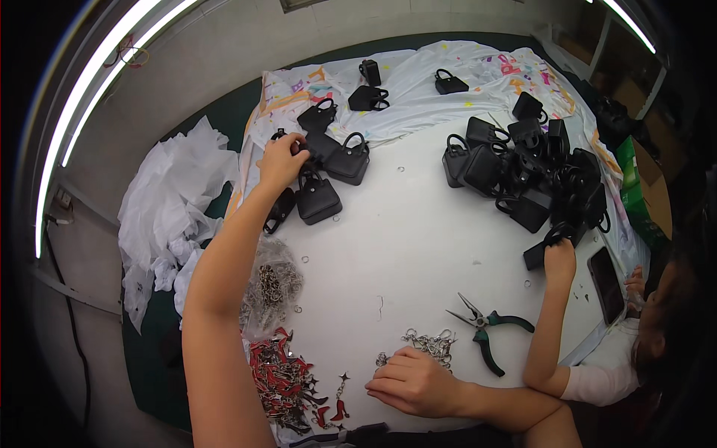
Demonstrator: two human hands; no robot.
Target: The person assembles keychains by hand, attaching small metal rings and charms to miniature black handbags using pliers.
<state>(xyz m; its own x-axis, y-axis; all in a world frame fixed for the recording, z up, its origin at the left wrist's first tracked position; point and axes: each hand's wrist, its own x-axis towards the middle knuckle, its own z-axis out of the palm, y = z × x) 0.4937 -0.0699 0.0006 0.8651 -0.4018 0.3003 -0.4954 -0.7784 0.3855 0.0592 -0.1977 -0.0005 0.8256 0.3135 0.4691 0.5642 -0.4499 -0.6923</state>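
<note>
My left hand (282, 160) reaches out to the far left, its fingers closed on a black mini handbag (280, 134) that they mostly hide. Close around it lie more black mini handbags (317, 198) with loop handles. Near the front edge my right hand (420, 382) rests on the white tabletop, fingers bent and pressed together; what they hold, if anything, is hidden. Just behind it is a small heap of silver chains with clasps (433, 345). Left of it lies a charm chain with a red high-heeled shoe (340, 407), beside a pile of red and black shoe charms (276, 373).
Green-handled pliers (484, 321) lie with jaws apart, right of the chains. A clear bag of metal rings (272, 287) stands left. Another person's hand (560, 261) touches a bag beside a large black handbag pile (534, 160). A phone (606, 284) and green box (635, 187) are at right.
</note>
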